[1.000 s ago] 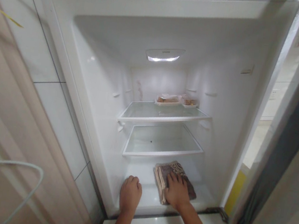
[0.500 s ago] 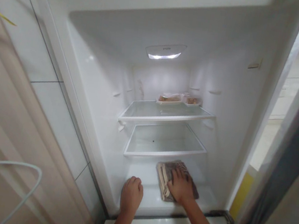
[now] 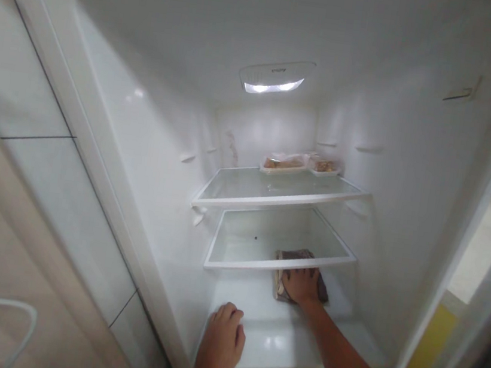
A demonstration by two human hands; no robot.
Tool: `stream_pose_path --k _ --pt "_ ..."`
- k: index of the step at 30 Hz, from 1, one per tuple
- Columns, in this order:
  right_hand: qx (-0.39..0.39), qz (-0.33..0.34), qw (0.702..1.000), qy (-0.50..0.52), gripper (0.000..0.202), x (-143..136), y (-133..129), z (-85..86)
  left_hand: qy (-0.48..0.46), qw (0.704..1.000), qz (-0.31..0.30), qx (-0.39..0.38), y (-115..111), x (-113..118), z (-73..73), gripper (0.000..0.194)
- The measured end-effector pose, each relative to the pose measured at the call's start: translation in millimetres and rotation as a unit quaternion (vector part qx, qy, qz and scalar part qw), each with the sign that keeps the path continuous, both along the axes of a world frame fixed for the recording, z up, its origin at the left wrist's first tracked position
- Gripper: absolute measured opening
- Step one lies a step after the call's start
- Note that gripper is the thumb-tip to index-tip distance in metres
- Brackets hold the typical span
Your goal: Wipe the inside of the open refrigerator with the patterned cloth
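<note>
A folded brown patterned cloth [image 3: 278,285] with a cream edge lies on the white floor of the fridge. My right hand [image 3: 302,285] is on top of it, fingers bent over the cloth and fingertips near the lower shelf's front edge. Part of the cloth is beneath that glass shelf and shows through it. My left hand [image 3: 221,339] is closer to me, at the left side of the fridge floor, its fingers curled. I make out nothing held in it; its palm is hidden.
Above the cloth are a lower glass shelf [image 3: 280,267] and an upper glass shelf [image 3: 279,204], both with white rims. Wrapped food trays [image 3: 284,164] sit at the back of the upper one. A lit lamp [image 3: 274,85] is on the ceiling. The fridge wall [image 3: 141,152] rises on the left.
My right hand and the cloth have moved deeper, partly under the lower shelf. The view has come closer to the fridge. The thumb of my left hand shows more.
</note>
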State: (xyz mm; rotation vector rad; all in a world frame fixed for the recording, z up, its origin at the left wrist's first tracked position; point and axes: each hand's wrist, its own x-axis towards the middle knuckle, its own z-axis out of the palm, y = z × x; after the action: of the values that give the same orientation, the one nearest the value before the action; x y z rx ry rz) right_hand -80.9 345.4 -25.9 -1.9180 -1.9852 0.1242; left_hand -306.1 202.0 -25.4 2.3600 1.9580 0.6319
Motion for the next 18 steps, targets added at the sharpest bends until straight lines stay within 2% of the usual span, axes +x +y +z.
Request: stream_pose_path --k 3,7,10,12,14,18 --pt "0.006 0.06 0.998 0.014 0.056 -48 18 3.7 -0.013 1.0 0.019 0.002 0 1 -3.6 0.027" --pt "-0.017 0.174 0.984 0.029 0.064 -122 25 1.2 -0.024 0.999 0.03 0.006 1 0 -9.6 0.029" --pt "-0.039 0.248 0.967 0.036 0.071 -157 25 -1.4 -0.029 0.999 0.034 0.013 1 0 -11.9 0.029" --pt "-0.044 0.271 0.961 0.039 0.074 -161 27 -2.6 -0.033 0.999 0.038 0.014 0 1 -10.5 0.03" --pt "-0.041 0.272 0.961 0.041 0.07 -148 32 -3.1 -0.034 0.998 0.044 0.013 -1 2 -7.4 0.031" --pt "-0.017 0.21 0.977 0.04 0.053 -93 44 -2.9 -0.026 0.998 0.048 0.015 -2 2 -1.1 0.03"
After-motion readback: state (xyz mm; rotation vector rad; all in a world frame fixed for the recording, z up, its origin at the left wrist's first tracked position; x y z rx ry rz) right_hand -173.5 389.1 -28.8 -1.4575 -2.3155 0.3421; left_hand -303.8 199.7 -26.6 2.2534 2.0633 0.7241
